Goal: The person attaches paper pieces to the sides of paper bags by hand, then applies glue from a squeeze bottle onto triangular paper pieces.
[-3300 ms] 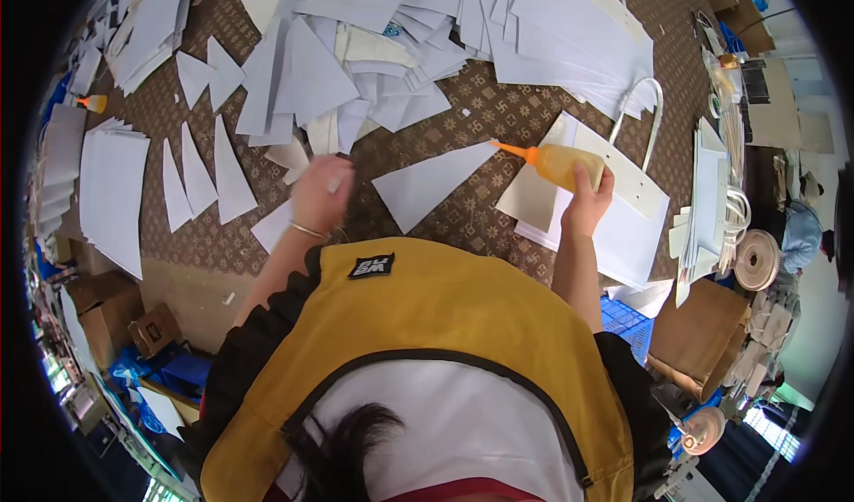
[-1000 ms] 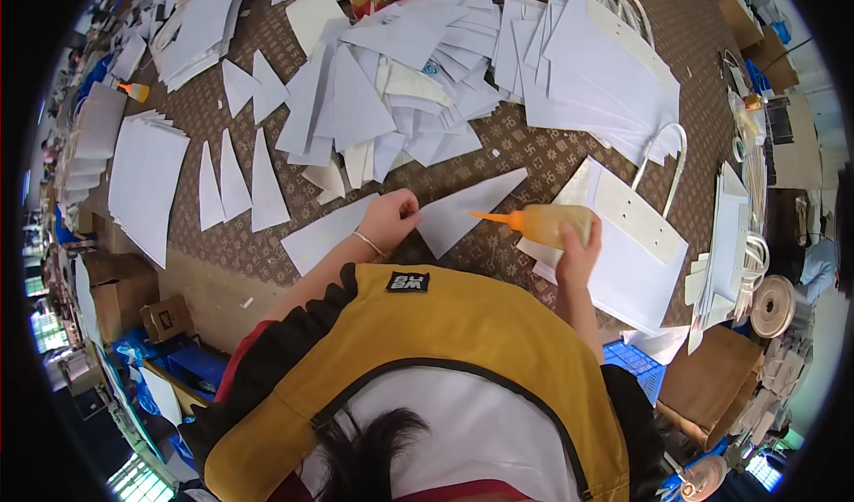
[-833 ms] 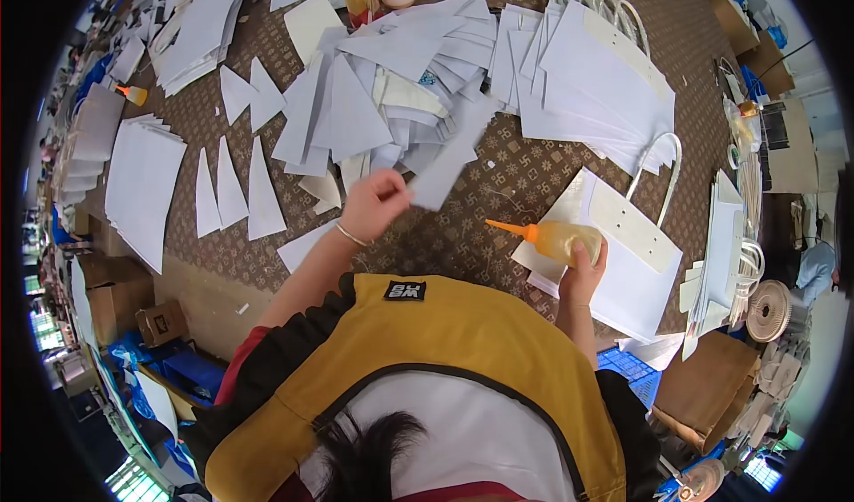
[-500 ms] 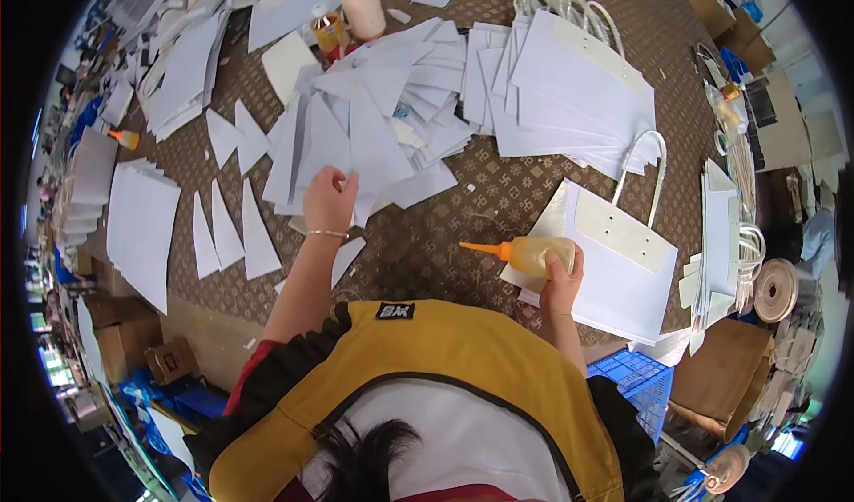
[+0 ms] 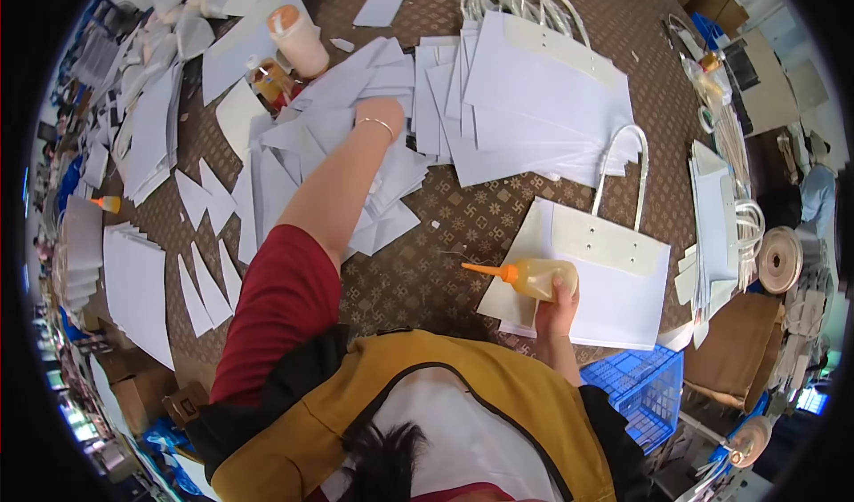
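Observation:
My left hand reaches out over the heap of white paper pieces; its fingers are hidden beyond the back of the hand. In my right hand is a clear squeeze bottle with an orange nozzle pointing left, its contents yellowish. Just behind that bottle lies a white paper bag with a cream strip and a twisted white handle. Farther back, a fanned stack of similar white bags rests to the right of the heap.
A pink-white bottle and a small amber bottle stand behind the heap. Narrow white pieces and a sheet stack lie at the left. Below the table's near right edge is a blue crate.
My left hand has moved from the near table area, carrying a white piece earlier, to far over the heap. The view has shifted. My right hand keeps hold of the squeeze bottle.

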The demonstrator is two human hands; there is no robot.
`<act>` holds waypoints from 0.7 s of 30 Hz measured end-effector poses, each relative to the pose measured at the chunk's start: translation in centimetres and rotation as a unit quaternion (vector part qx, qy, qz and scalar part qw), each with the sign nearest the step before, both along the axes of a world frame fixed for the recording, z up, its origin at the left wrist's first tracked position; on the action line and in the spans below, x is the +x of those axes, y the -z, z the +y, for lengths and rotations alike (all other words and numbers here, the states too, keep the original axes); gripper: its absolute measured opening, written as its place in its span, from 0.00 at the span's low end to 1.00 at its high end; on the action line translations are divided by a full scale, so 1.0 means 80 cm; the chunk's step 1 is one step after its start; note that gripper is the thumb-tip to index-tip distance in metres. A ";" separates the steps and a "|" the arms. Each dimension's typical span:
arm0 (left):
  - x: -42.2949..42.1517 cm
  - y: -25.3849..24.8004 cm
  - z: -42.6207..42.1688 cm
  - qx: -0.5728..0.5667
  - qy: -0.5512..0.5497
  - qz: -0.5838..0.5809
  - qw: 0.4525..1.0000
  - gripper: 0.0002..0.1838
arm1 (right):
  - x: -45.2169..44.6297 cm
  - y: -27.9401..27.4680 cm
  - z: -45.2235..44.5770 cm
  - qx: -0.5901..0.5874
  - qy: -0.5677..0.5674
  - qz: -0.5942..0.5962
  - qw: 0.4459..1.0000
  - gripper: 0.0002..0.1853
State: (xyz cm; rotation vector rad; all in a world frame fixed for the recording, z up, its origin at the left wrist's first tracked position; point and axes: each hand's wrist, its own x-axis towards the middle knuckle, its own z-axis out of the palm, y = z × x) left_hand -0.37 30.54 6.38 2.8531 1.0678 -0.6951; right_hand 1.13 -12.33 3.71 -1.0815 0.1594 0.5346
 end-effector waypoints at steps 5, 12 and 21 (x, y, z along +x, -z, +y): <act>-0.005 -0.002 0.017 0.074 0.037 -0.071 0.994 0.12 | 0.018 0.017 -0.009 -0.009 -0.019 0.008 1.000 0.22; -0.085 -0.082 -0.026 0.045 0.068 -0.295 0.952 0.16 | 0.022 0.005 0.001 -0.007 -0.024 -0.009 1.000 0.22; -0.219 0.002 -0.212 -0.134 0.312 -0.435 0.834 0.22 | 0.035 -0.006 -0.065 0.007 0.042 -0.071 0.997 0.26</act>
